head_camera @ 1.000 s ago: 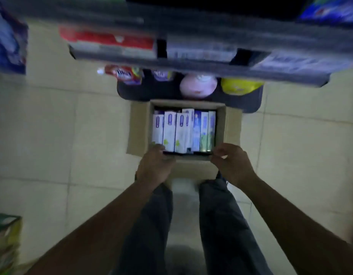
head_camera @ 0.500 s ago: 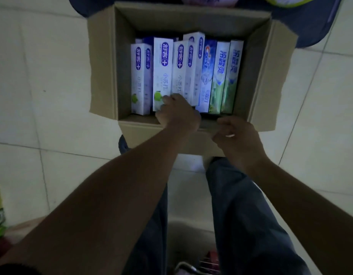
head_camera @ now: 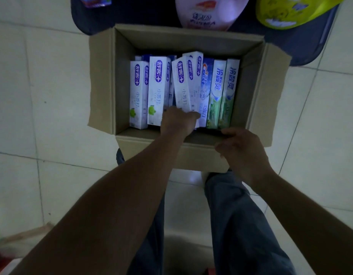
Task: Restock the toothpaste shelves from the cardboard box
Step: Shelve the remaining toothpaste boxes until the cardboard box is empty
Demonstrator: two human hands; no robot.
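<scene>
Floor (head_camera: 42, 96): pale tiles, carrying all the stock listed.

Box (head_camera: 101, 80): open cardboard, flaps folded out at 9 and 3 o'clock, standing on the floor at frame centre. It holds the toothpaste, packed on edge in a row.

White cartons (head_camera: 139, 92): two with purple logos, at 9 o'clock inside the box, lying straight.

Left hand (head_camera: 178, 121): reaches in over the near wall, fingers curled around the near ends of the tilted pair (head_camera: 182, 84). These two white cartons are raised above the row, their far ends leaning toward 11 o'clock.

Pink pack (head_camera: 207, 12): at 12 o'clock beyond the box, on a dark base (head_camera: 132, 14).

Blue carton (head_camera: 206, 86): one, just right of the tilted pair.

Green cartons (head_camera: 217, 90): two, at 3 o'clock in the row.

Right hand (head_camera: 241, 147): at 5 o'clock on the box, thumb on the near rim, fingers curled on the outer face.

Yellow pack (head_camera: 286, 10): at 1 o'clock, on the same base.
</scene>
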